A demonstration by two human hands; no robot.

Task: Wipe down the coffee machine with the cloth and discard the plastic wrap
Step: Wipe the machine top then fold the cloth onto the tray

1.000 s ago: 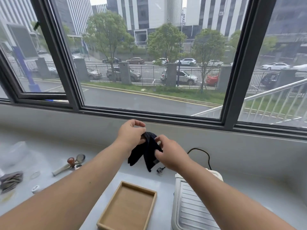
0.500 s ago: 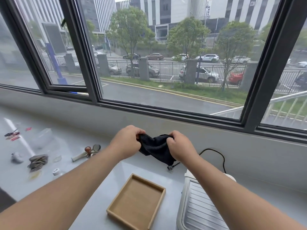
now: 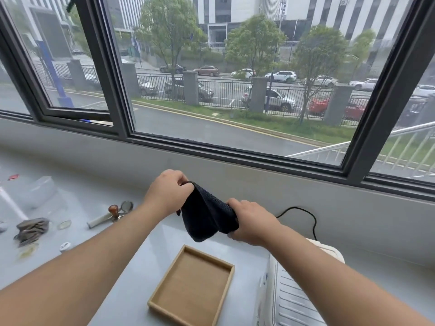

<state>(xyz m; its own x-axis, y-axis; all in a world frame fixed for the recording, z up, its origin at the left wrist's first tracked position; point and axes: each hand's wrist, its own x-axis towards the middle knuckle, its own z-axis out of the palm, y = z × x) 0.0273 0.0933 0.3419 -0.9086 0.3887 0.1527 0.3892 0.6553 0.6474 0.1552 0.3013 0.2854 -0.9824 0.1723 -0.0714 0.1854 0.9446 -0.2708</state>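
Note:
A dark cloth point(image 3: 207, 215) hangs in the air above the grey counter, held at both ends. My left hand point(image 3: 167, 191) pinches its upper left corner and my right hand point(image 3: 249, 222) grips its right edge, lower down. The white coffee machine point(image 3: 294, 300) with a ribbed top stands at the lower right, partly hidden under my right forearm. Clear plastic wrap point(image 3: 260, 295) seems to cling to the machine's left side. More crumpled clear plastic point(image 3: 40, 187) lies at the far left of the counter.
A wooden tray point(image 3: 226, 267) sits below the cloth. A tamper with a wooden knob point(image 3: 113, 211), a grey rag point(image 3: 31, 229) and small lids lie on the left. A black power cord point(image 3: 303, 212) runs behind the machine. The window ledge bounds the back.
My hands have spread the cloth wider, the right hand dropping lower and rightward. The view has shifted a little, showing more of the counter's left side.

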